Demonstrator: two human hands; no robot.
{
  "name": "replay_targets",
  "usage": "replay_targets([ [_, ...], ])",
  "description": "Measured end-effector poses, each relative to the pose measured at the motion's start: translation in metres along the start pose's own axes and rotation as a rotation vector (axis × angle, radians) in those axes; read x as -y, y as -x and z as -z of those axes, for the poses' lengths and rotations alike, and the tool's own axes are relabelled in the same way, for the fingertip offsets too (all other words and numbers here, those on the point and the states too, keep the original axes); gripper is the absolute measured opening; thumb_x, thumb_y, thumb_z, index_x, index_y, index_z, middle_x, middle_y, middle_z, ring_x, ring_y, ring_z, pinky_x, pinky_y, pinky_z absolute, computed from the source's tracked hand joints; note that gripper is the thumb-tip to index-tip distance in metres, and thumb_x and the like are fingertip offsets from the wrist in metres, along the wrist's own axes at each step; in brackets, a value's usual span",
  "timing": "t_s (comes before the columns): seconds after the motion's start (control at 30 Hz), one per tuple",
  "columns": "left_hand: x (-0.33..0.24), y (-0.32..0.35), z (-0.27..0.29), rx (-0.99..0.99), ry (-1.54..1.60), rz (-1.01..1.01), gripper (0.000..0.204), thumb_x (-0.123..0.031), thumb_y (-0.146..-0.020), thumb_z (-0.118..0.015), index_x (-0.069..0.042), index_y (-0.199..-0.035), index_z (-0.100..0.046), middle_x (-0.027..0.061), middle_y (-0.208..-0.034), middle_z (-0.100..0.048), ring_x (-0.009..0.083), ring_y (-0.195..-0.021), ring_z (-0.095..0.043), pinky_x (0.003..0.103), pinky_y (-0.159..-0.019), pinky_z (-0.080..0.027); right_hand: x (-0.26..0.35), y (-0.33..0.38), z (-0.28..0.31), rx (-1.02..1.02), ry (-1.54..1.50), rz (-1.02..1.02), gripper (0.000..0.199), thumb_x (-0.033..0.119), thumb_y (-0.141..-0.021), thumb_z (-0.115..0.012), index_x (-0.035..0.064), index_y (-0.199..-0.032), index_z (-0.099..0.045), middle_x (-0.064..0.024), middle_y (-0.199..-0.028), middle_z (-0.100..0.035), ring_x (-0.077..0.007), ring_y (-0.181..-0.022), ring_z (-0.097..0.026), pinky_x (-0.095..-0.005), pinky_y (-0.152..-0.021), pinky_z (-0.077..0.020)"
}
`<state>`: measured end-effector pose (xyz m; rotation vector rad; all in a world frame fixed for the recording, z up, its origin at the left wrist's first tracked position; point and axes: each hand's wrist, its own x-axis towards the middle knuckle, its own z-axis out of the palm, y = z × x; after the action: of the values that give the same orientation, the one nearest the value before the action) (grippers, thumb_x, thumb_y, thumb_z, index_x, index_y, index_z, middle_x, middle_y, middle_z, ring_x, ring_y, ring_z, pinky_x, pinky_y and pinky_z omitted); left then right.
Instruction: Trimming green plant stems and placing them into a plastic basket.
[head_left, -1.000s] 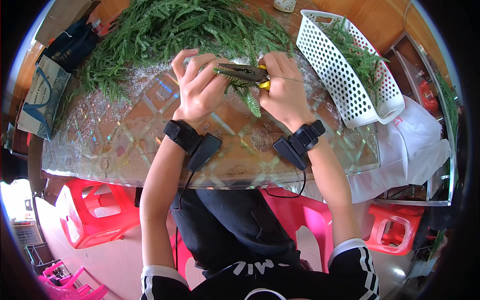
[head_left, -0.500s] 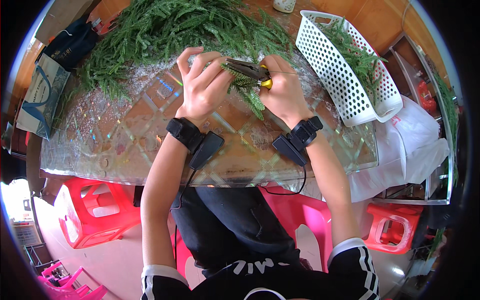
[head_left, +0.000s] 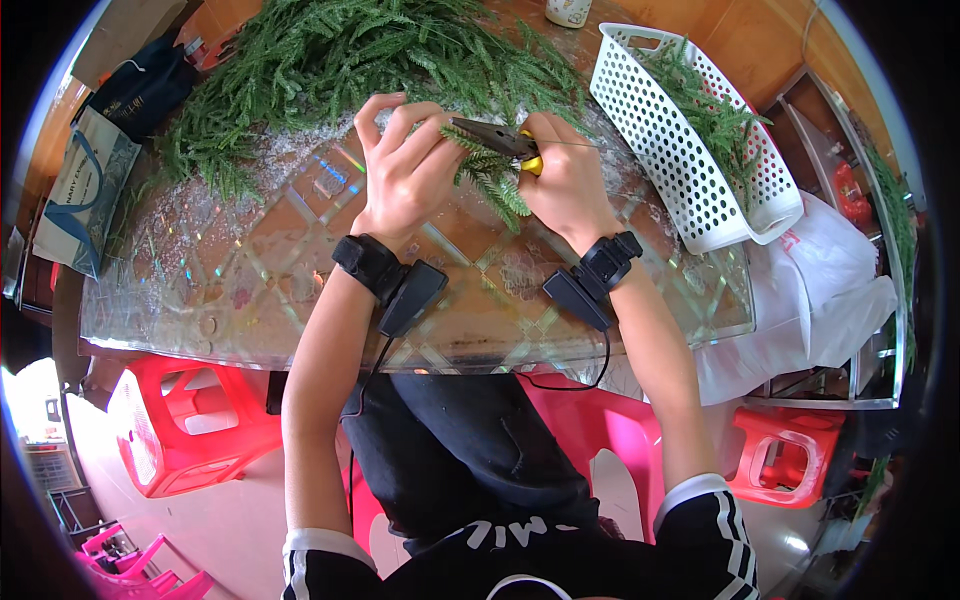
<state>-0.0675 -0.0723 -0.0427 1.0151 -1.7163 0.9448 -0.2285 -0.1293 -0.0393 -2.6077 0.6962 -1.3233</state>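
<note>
My right hand (head_left: 568, 185) is wrapped round a pair of pliers (head_left: 492, 138) with dark jaws and yellow grips. The jaws point left, across toward my left hand (head_left: 405, 170). That hand's fingers are bent, and they close on an artificial pine sprig (head_left: 500, 192) just under the jaws. The sprig's green needles hang down between my two hands. A thin wire runs off to the right past my right hand. Whether the jaws grip the wire or the sprig's stem, I cannot tell. Both hands are raised above the glass-topped table (head_left: 480, 290).
A large heap of green pine branches (head_left: 380, 60) lies beyond my hands, with white flakes strewn around it. At the right stands a white perforated basket (head_left: 665, 130) holding more branches, near a white plastic bag (head_left: 820, 270). Bags (head_left: 85, 190) sit at the left edge.
The sprig's hanging tip has risen slightly between my hands. Both hands keep their hold and have barely moved.
</note>
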Motion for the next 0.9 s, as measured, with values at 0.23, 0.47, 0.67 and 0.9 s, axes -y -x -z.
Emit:
replay_targets([
  [0.23, 0.005, 0.0, 0.002, -0.007, -0.019, 0.015, 0.02, -0.003, -0.053, -0.066, -0.008, -0.07, -0.056, -0.0005, -0.08, -0.057, 0.0162, -0.08, -0.053, 0.04, -0.084, -0.035, 0.003, -0.005, 0.0, -0.15, 0.12, 0.066, 0.024, -0.005, -0.057, -0.052, 0.0016, -0.08, -0.05, -0.0134, -0.077, -0.052, -0.0339, -0.071, -0.052, -0.0389, -0.061, -0.0426],
  [0.47, 0.013, 0.0, 0.004, -0.038, -0.068, 0.076, 0.02, -0.004, -0.057, -0.067, -0.009, -0.074, -0.059, -0.0009, -0.078, -0.056, 0.0165, -0.081, -0.052, 0.039, -0.086, -0.032, -0.003, -0.002, -0.003, -0.212, 0.117, 0.02, 0.022, -0.005, -0.059, -0.052, 0.0014, -0.08, -0.05, -0.0128, -0.076, -0.053, -0.0334, -0.07, -0.052, -0.0385, -0.06, -0.0427],
  [0.67, 0.016, 0.004, 0.002, -0.039, -0.104, 0.123, 0.017, -0.005, -0.059, -0.068, -0.009, -0.073, -0.059, -0.0007, -0.077, -0.055, 0.0168, -0.081, -0.052, 0.039, -0.086, -0.032, -0.009, 0.001, -0.003, -0.21, 0.032, -0.115, 0.018, -0.003, -0.062, -0.052, -0.0014, -0.08, -0.053, -0.0156, -0.073, -0.055, -0.0348, -0.063, -0.053, -0.0388, -0.058, -0.0425],
  [0.9, 0.019, 0.005, 0.003, -0.011, -0.125, 0.138, 0.018, -0.005, -0.06, -0.068, -0.008, -0.075, -0.059, -0.0007, -0.077, -0.054, 0.0168, -0.082, -0.052, 0.039, -0.086, -0.032, -0.01, 0.002, -0.003, -0.138, 0.024, -0.192, 0.017, -0.001, -0.063, -0.053, -0.0019, -0.08, -0.054, -0.0164, -0.073, -0.056, -0.035, -0.064, -0.054, -0.0379, -0.058, -0.0431],
])
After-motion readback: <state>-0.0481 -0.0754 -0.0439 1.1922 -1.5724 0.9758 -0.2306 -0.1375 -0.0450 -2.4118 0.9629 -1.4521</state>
